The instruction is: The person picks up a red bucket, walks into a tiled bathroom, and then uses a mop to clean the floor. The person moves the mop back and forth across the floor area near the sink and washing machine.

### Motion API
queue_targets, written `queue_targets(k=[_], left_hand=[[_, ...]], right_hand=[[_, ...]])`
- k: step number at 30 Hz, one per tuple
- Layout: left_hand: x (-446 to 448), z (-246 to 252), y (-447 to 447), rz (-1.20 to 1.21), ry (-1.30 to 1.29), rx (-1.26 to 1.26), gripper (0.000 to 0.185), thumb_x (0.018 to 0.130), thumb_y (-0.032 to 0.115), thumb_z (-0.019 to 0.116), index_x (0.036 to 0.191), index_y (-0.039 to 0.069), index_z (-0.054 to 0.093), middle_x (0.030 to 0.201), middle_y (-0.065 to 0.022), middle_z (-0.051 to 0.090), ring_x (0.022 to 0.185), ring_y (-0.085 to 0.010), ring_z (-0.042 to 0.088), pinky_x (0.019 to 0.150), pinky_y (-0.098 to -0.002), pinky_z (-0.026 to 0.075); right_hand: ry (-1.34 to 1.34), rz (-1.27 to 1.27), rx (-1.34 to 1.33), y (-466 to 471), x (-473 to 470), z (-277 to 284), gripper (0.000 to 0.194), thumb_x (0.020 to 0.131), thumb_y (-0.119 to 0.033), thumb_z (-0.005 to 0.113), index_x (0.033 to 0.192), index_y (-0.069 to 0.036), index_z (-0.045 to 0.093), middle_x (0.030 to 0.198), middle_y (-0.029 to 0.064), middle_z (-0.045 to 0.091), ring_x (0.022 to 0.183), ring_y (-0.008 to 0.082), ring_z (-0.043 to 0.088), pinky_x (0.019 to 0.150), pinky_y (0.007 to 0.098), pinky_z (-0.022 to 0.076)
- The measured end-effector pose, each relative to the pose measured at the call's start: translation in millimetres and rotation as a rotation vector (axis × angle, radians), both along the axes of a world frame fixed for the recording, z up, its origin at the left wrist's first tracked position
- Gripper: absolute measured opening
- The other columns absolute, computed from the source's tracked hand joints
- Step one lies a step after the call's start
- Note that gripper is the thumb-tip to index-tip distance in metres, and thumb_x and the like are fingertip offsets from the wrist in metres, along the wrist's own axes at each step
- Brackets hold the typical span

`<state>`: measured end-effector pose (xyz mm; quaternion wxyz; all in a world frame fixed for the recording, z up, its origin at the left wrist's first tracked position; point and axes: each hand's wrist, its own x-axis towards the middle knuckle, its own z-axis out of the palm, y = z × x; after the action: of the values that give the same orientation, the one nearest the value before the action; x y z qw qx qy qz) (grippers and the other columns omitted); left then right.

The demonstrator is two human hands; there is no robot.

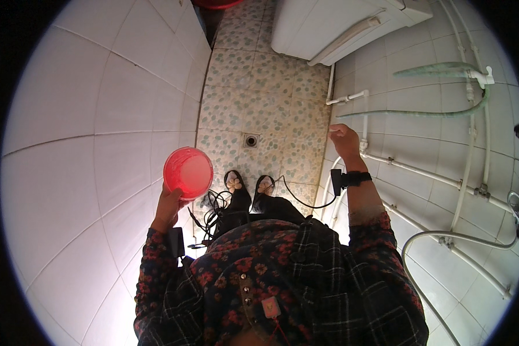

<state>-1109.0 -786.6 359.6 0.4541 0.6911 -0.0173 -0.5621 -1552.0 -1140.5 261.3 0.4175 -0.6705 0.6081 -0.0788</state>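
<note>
My left hand (168, 208) grips the near rim of a red plastic basin (188, 174), whose inside shows a paler patch at the bottom. It is held beside the left tiled wall. My right hand (345, 139) is raised near the right wall, its fingers curled; I see nothing in it, though its palm side is partly hidden. A black strap with a small device (338, 182) sits on my right forearm, and a cable hangs from it. Below, between the hands, lies a pebble-patterned tile floor (268, 108) with a square floor drain (251, 140).
A white appliance (328, 30) stands at the far right. White pipes (415, 172) and a tap (484, 77) with a green hose (415, 113) run along the right wall. A shower hose (415, 281) hangs nearby. Black cables (212, 207) hang beside my left leg. Another red container (218, 3) is at the top.
</note>
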Motion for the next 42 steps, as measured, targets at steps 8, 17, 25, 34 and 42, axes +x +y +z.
queue_targets(k=[8, 17, 25, 34, 42], left_hand=[[-25, -27, -23, -0.155, -0.121, -0.076, 0.073, 0.089, 0.003, 0.057, 0.157, 0.013, 0.033, 0.134, -0.0123, 0.059, 0.110, -0.0233, 0.065, 0.078, -0.0355, 0.061], [-60, -19, -67, -0.505, -0.443, -0.035, 0.079, 0.083, 0.007, 0.059, 0.157, 0.013, 0.033, 0.133, -0.0226, 0.063, 0.115, -0.0324, 0.067, 0.094, -0.0376, 0.056], [-85, -21, -72, -0.500, -0.319, -0.046, 0.070, 0.087, 0.009, 0.058, 0.154, 0.009, 0.039, 0.142, -0.0213, 0.059, 0.134, -0.0319, 0.055, 0.111, -0.0379, 0.044], [-80, -25, -68, -0.524, -0.291, -0.086, 0.073, 0.086, 0.010, 0.062, 0.154, 0.008, 0.037, 0.139, -0.0197, 0.061, 0.130, -0.0285, 0.058, 0.108, -0.0365, 0.046], [-22, -24, -21, -0.169, -0.015, -0.084, 0.073, 0.090, 0.000, 0.054, 0.158, 0.013, 0.028, 0.139, -0.0130, 0.056, 0.114, -0.0263, 0.066, 0.078, -0.0374, 0.063]], right_hand=[[-0.481, 0.320, 0.336, 66, 132, 63, 0.023, 0.093, -0.001, 0.063, 0.116, 0.001, 0.068, 0.101, 0.0071, 0.073, 0.087, 0.0149, 0.069, 0.074, 0.0294, 0.0585], [0.037, 1.102, -0.235, 154, 238, 55, 0.019, 0.087, -0.008, 0.062, 0.102, -0.004, 0.073, 0.103, 0.0175, 0.074, 0.096, 0.0347, 0.071, 0.083, 0.0442, 0.0579], [-0.001, 0.983, 0.151, 188, 237, -5, 0.028, 0.090, -0.012, 0.057, 0.112, -0.003, 0.073, 0.112, 0.0198, 0.072, 0.101, 0.0378, 0.070, 0.087, 0.0438, 0.0574], [-0.291, 0.881, 0.203, 167, 216, 40, 0.024, 0.081, -0.008, 0.065, 0.103, -0.007, 0.075, 0.101, 0.0167, 0.074, 0.093, 0.0346, 0.070, 0.083, 0.0402, 0.0556], [-0.493, 0.243, 0.315, 50, 112, 85, 0.020, 0.088, 0.004, 0.060, 0.105, -0.002, 0.070, 0.094, 0.0080, 0.071, 0.083, 0.0157, 0.070, 0.070, 0.0288, 0.0583]])
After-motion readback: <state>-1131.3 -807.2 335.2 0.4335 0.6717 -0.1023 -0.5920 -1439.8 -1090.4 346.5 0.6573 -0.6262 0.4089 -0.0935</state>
